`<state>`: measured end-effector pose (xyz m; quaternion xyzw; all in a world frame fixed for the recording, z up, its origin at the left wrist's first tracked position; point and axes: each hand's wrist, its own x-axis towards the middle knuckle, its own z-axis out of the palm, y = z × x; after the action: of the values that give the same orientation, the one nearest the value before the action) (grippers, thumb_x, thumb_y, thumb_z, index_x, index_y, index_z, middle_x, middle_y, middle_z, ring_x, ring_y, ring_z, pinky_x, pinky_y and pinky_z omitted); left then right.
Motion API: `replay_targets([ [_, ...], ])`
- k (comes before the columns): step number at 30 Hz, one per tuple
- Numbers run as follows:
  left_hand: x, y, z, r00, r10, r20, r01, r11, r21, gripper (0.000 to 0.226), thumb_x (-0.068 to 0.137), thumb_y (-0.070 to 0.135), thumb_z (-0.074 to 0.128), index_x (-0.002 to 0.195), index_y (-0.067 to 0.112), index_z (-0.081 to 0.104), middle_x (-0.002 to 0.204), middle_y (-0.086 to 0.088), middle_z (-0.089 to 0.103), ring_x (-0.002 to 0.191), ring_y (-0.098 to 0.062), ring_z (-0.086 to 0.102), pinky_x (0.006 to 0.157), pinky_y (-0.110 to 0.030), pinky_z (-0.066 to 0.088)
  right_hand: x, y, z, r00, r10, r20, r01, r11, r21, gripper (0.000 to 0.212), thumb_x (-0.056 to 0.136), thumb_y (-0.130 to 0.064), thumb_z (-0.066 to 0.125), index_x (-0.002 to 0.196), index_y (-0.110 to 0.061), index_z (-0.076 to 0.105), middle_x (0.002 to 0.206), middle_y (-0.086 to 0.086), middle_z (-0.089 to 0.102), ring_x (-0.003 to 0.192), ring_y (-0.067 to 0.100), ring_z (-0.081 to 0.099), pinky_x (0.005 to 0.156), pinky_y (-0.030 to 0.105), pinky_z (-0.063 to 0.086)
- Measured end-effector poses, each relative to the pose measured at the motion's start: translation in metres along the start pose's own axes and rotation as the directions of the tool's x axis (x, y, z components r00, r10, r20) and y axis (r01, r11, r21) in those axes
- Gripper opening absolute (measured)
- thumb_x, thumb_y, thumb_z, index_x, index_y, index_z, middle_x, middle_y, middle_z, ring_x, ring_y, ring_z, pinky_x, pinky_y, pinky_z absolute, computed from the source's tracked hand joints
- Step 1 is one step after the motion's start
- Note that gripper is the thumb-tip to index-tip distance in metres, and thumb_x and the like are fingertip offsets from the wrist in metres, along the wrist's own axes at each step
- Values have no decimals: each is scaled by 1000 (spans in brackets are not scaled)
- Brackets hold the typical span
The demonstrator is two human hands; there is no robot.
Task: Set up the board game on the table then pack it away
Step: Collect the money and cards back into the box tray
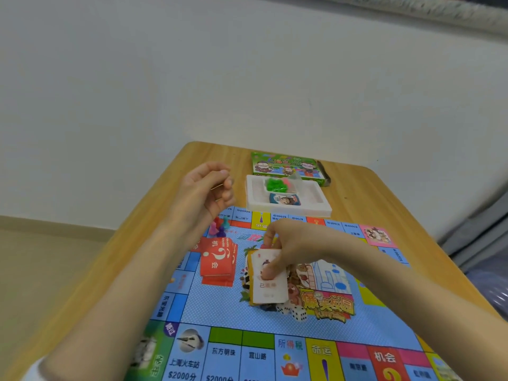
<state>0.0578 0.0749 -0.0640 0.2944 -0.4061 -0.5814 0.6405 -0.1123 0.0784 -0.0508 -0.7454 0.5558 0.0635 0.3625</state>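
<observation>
"So what has the right hand (291, 243) got?"

"Its thumb and fingers are clamped round a stack of white-faced cards (270, 281), held just over the middle of the board (220, 309). Whether the stack touches the board cannot be told."

"And round it?"

"Two dice (298, 314) lie just beside the stack's near end. A red deck (217, 259) rests on the board to its left, and a cluster of coloured pawns (220, 226) stands near the far-left corner."

"What about the left hand (206, 188)?"

"It is raised above that corner, fingers loosely curled. It may pinch something thin, but that cannot be told."

"How far along would one judge the job?"

"Setting up looks well advanced: the board is spread flat on the table (384, 193), with deck, pawns and dice out. It seems unfinished, though. The white tray (310, 199) beyond the board holds a bag of green pieces (275, 184) and a small pack (284, 199). The green box (283, 163) lies behind it. By that reading, all the packing away remains."
</observation>
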Motion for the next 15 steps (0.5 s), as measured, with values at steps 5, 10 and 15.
replay_targets([
  [5, 0, -1, -2, 1000, 0, -15, 0, 1000, 17, 19, 96, -2, 42, 85, 8, 54, 59, 0, 49, 48, -9, 42, 46, -18, 42, 20, -26, -2, 994, -113, -5, 110, 956, 271, 28, 75, -14, 77, 88, -16, 52, 88, 6, 68, 74, 16, 64, 64, 21, 54],
  [10, 1, -1, -4, 1000, -4, -23, 4, 1000, 0, 18, 96, -2, 42, 86, 8, 54, 60, 0, 49, 48, -9, 43, 46, -19, 43, 47, -40, 7, 998, -57, 26, 52, 986, 160, 37, 75, -19, 78, 101, -3, 57, 77, 5, 65, 63, 15, 63, 65, 21, 55],
  [15, 1, 1, -3, 1000, -3, -16, 3, 1000, -12, 19, 96, -2, 42, 85, 7, 54, 59, -1, 49, 48, -9, 43, 45, -19, 42, 59, -43, 11, 999, 4, 41, -2, 999, -34, 48, 75, -33, 78, 106, -7, 53, 80, 2, 60, 63, 11, 59, 60, 21, 54],
])
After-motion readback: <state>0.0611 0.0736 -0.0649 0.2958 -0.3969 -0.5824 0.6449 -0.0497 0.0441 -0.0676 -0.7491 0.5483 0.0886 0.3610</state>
